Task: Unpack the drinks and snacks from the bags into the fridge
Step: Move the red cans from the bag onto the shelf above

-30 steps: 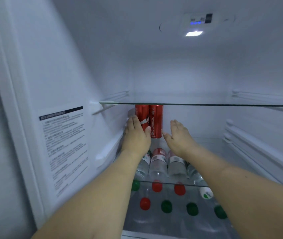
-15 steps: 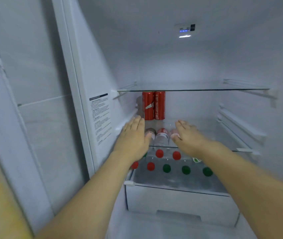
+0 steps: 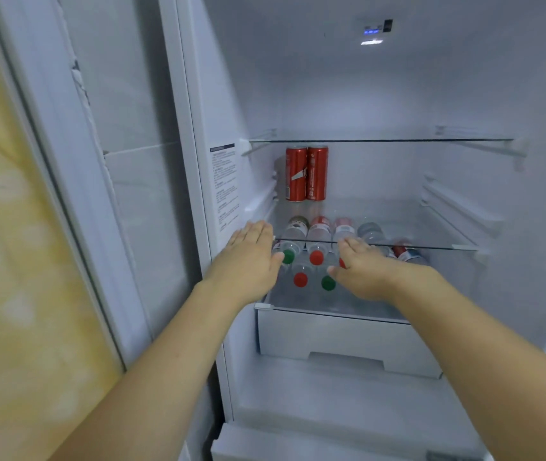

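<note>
**Both hands empty in front of fridge shelf**

Left hand [image 3: 251,257] and right hand [image 3: 363,272] hover flat, fingers straight, grasping nothing, at the front edge of the glass shelf [image 3: 431,246]. 2 red cans [image 3: 306,173] stand upright, touching, at the back left on that shelf. Bottles [image 3: 318,232] lie below the shelf, caps facing out, in the fridge [image 3: 331,94].

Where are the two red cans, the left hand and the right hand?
red cans [image 3: 306,174], head view, where the two upright bodies meet
left hand [image 3: 250,257], head view, back of hand
right hand [image 3: 363,269], head view, back of hand
</note>
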Available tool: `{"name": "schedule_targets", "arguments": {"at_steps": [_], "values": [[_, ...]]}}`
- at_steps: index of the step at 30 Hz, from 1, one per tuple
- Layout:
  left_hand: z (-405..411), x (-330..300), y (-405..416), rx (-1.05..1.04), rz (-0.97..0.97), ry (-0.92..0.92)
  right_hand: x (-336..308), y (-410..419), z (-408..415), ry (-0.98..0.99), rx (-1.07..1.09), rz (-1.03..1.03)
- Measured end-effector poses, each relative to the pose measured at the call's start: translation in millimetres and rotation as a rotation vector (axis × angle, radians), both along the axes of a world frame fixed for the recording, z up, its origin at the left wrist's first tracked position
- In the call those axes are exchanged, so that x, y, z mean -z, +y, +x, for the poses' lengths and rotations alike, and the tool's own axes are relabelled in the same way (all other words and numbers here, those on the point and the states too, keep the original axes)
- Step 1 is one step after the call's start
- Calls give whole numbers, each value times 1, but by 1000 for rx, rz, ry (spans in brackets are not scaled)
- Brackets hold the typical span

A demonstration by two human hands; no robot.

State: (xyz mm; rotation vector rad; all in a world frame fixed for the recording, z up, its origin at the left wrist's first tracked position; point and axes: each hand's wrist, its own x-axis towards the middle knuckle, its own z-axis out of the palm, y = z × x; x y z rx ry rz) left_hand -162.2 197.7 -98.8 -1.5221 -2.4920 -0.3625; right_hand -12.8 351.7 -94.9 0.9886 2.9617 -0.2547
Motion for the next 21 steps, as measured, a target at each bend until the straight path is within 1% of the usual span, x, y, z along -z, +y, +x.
{"name": "schedule_targets", "arguments": {"at_steps": [4,10,14,21], "values": [[8,-7,-12,12,15,-34,-2,-17,-9,-4,-47,18],[26,-18,-34,-26,47,-41,-10,-29,-20,-23,-152,69],[36,-24,-50,-105,77,-17,-14,-37,-31,-25,-252,63],[59,-37,-85,-244,29,5,-15,-57,-46,-25,-364,56]]}}
